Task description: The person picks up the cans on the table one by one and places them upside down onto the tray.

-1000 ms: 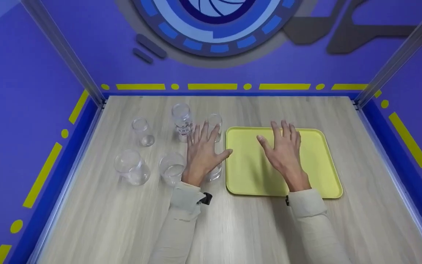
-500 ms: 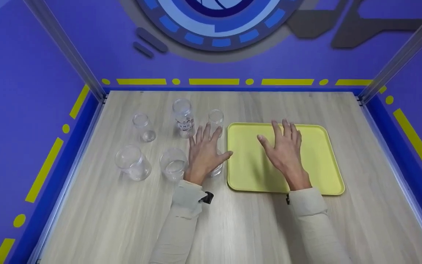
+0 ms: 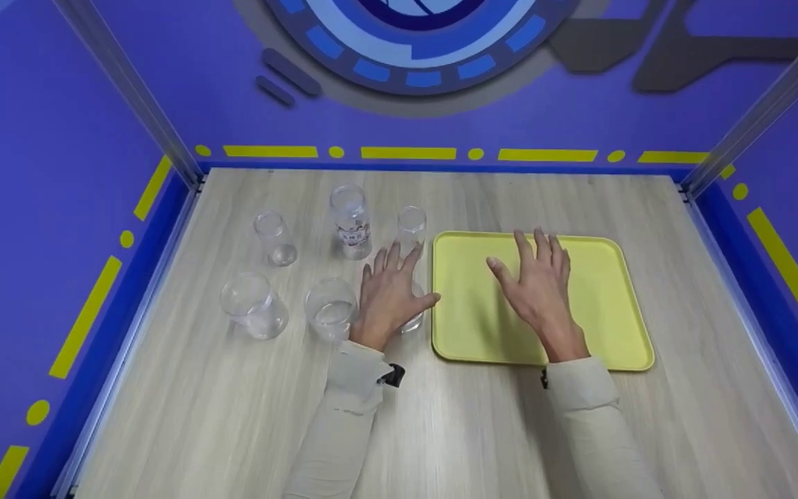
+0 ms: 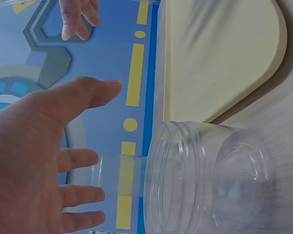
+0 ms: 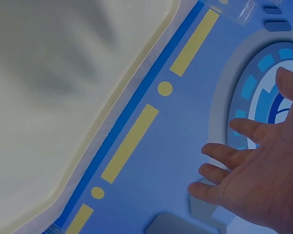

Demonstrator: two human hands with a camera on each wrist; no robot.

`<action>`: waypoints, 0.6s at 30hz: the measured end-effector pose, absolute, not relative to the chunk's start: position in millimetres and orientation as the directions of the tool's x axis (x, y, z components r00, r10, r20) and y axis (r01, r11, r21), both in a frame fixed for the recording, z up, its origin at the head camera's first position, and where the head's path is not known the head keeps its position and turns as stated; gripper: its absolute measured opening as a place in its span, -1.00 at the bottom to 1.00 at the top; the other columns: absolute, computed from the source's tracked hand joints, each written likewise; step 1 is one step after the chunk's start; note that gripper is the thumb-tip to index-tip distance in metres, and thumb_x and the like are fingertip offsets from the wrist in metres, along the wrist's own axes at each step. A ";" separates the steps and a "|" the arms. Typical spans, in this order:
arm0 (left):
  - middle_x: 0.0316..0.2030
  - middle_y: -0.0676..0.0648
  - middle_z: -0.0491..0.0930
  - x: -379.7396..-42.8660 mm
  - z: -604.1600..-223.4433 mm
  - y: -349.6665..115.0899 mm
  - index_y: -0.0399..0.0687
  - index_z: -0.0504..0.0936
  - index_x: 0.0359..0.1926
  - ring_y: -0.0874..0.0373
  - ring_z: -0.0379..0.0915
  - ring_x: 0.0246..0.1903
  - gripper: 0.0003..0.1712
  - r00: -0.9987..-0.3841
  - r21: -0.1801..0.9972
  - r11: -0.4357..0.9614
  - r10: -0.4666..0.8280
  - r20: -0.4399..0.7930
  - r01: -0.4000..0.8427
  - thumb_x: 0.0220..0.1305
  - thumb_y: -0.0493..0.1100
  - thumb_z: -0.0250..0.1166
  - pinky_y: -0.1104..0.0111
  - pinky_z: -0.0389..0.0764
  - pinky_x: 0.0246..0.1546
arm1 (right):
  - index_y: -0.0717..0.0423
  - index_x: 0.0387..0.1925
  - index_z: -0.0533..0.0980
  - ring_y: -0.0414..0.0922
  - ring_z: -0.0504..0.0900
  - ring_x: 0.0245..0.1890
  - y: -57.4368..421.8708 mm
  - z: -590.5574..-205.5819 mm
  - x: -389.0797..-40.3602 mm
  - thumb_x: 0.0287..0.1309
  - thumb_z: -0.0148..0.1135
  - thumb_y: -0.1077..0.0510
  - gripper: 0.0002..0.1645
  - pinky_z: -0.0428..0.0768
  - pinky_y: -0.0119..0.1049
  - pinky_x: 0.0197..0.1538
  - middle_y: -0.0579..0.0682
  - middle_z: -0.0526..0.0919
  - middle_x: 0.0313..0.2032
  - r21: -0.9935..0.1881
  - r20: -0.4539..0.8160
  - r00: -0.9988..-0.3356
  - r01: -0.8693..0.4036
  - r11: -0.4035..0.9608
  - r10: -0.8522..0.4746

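My left hand (image 3: 388, 294) is held with spread fingers above a clear wide-mouthed jar (image 4: 185, 180), which it mostly hides in the head view. The left wrist view shows the fingers apart from that jar and holding nothing. A narrow clear container (image 3: 411, 222) stands just beyond these fingertips. Over the yellow tray (image 3: 607, 319), my right hand (image 3: 541, 291) also has its fingers extended and spread, with nothing in it; its shadow falls on the tray. Left of the left hand are a clear jar (image 3: 330, 315) and, behind it, a clear bottle with printed markings (image 3: 352, 232).
Farther left stand a wide clear jar (image 3: 257, 305) and a slimmer clear container (image 3: 274, 239). The wooden tabletop (image 3: 233, 430) is bounded by a blue back wall (image 3: 413, 128), blue side panels and metal corner posts.
The head view has shifted slightly, so the table and containers appear a little higher. My left fingers now sit slightly nearer my body relative to the containers; the right hand is nearly still.
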State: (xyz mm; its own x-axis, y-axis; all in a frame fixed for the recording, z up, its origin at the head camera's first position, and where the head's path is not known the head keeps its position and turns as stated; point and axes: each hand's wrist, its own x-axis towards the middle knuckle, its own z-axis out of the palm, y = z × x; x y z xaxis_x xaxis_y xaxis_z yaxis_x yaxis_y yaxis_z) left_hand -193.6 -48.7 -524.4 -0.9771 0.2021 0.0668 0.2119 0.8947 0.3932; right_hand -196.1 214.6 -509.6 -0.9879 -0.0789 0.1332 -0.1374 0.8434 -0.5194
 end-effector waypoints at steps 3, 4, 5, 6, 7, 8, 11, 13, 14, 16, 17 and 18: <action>0.56 -0.31 0.22 -193.8 -525.2 -47.8 0.08 0.30 0.63 -0.31 0.13 0.52 0.09 -0.978 0.384 0.899 0.203 0.057 0.209 0.19 0.33 0.49 -0.30 0.26 0.40 | 0.27 0.62 0.18 0.43 -0.15 0.60 214.6 -510.6 -195.9 0.56 0.11 -0.25 -0.07 -0.26 0.36 0.55 0.47 0.00 0.59 -0.520 0.142 -0.987 -0.137 0.843 -0.073; 0.56 -0.30 0.22 -194.0 -525.7 -47.4 0.08 0.30 0.63 -0.31 0.13 0.52 0.10 -0.978 0.379 0.902 0.202 0.054 0.207 0.19 0.33 0.49 -0.30 0.27 0.39 | 0.27 0.62 0.18 0.43 -0.15 0.60 214.6 -510.8 -195.6 0.56 0.11 -0.25 -0.07 -0.26 0.36 0.55 0.47 0.01 0.59 -0.521 0.143 -0.987 -0.135 0.843 -0.070; 0.56 -0.30 0.22 -194.2 -526.1 -47.1 0.09 0.30 0.63 -0.31 0.14 0.52 0.10 -0.978 0.375 0.904 0.202 0.050 0.206 0.18 0.34 0.49 -0.30 0.28 0.39 | 0.27 0.62 0.18 0.43 -0.15 0.60 214.5 -510.9 -195.3 0.56 0.11 -0.25 -0.07 -0.26 0.36 0.55 0.47 0.01 0.59 -0.521 0.143 -0.987 -0.133 0.843 -0.068; 0.56 -0.29 0.23 -194.4 -526.6 -46.7 0.10 0.30 0.63 -0.30 0.15 0.52 0.10 -0.978 0.370 0.906 0.201 0.047 0.204 0.18 0.34 0.49 -0.29 0.29 0.38 | 0.27 0.62 0.18 0.43 -0.15 0.60 214.6 -511.2 -195.0 0.55 0.12 -0.25 -0.07 -0.25 0.36 0.55 0.47 0.01 0.58 -0.521 0.143 -0.988 -0.132 0.843 -0.067; 0.56 -0.28 0.23 -194.6 -527.0 -46.4 0.11 0.30 0.63 -0.29 0.15 0.51 0.10 -0.979 0.366 0.909 0.200 0.043 0.202 0.17 0.34 0.49 -0.29 0.29 0.38 | 0.27 0.62 0.18 0.43 -0.14 0.60 214.7 -511.4 -194.7 0.55 0.12 -0.25 -0.07 -0.25 0.36 0.55 0.47 0.02 0.58 -0.521 0.145 -0.987 -0.132 0.843 -0.065; 0.57 -0.28 0.23 -194.8 -527.3 -46.2 0.11 0.30 0.63 -0.29 0.16 0.51 0.10 -0.979 0.364 0.910 0.200 0.038 0.200 0.17 0.34 0.49 -0.28 0.29 0.38 | 0.27 0.62 0.18 0.43 -0.14 0.60 214.7 -511.4 -194.3 0.55 0.12 -0.25 -0.07 -0.25 0.35 0.55 0.47 0.02 0.58 -0.522 0.143 -0.988 -0.130 0.843 -0.064; 0.57 -0.27 0.23 -195.3 -528.2 -45.9 0.09 0.33 0.62 -0.27 0.17 0.51 0.09 -0.979 0.358 0.913 0.200 0.025 0.196 0.17 0.34 0.50 -0.27 0.31 0.38 | 0.27 0.62 0.17 0.43 -0.17 0.60 214.8 -512.0 -193.9 0.56 0.11 -0.25 -0.07 -0.27 0.35 0.55 0.48 0.00 0.59 -0.527 0.132 -0.989 -0.124 0.841 -0.063; 0.56 -0.28 0.24 -195.3 -528.9 -46.3 0.06 0.35 0.60 -0.26 0.17 0.51 0.08 -0.980 0.358 0.914 0.199 0.017 0.192 0.17 0.34 0.50 -0.27 0.31 0.37 | 0.27 0.62 0.16 0.42 -0.18 0.61 214.5 -512.6 -194.2 0.57 0.10 -0.25 -0.08 -0.27 0.34 0.56 0.48 -0.01 0.59 -0.528 0.124 -0.990 -0.121 0.841 -0.065; 0.56 -0.28 0.24 -195.1 -529.1 -46.7 0.05 0.36 0.59 -0.26 0.17 0.51 0.08 -0.980 0.358 0.914 0.199 0.013 0.190 0.17 0.34 0.50 -0.27 0.32 0.37 | 0.26 0.63 0.15 0.42 -0.20 0.61 214.3 -512.9 -194.6 0.57 0.09 -0.25 -0.07 -0.28 0.33 0.56 0.48 -0.02 0.59 -0.530 0.117 -0.991 -0.119 0.840 -0.066; 0.55 -0.29 0.25 -194.5 -529.6 -47.8 0.03 0.37 0.59 -0.26 0.17 0.51 0.07 -0.981 0.360 0.914 0.196 0.006 0.185 0.17 0.34 0.50 -0.26 0.33 0.37 | 0.25 0.63 0.15 0.41 -0.21 0.61 213.4 -513.7 -195.5 0.57 0.08 -0.26 -0.08 -0.29 0.33 0.56 0.48 -0.01 0.59 -0.530 0.113 -0.991 -0.120 0.840 -0.071; 0.55 -0.29 0.26 -194.3 -530.0 -48.5 0.03 0.37 0.59 -0.25 0.17 0.51 0.07 -0.981 0.364 0.914 0.194 0.003 0.182 0.17 0.34 0.50 -0.26 0.33 0.37 | 0.25 0.63 0.15 0.41 -0.21 0.61 213.0 -513.8 -195.9 0.57 0.07 -0.26 -0.07 -0.30 0.33 0.56 0.48 -0.01 0.59 -0.529 0.113 -0.991 -0.123 0.840 -0.074; 0.54 -0.29 0.26 -194.0 -530.3 -49.1 0.02 0.37 0.59 -0.25 0.17 0.51 0.07 -0.981 0.368 0.912 0.193 0.001 0.179 0.17 0.33 0.50 -0.26 0.33 0.37 | 0.26 0.63 0.15 0.41 -0.21 0.61 212.4 -514.0 -196.3 0.57 0.07 -0.26 -0.07 -0.30 0.33 0.56 0.48 0.00 0.58 -0.529 0.114 -0.991 -0.125 0.839 -0.076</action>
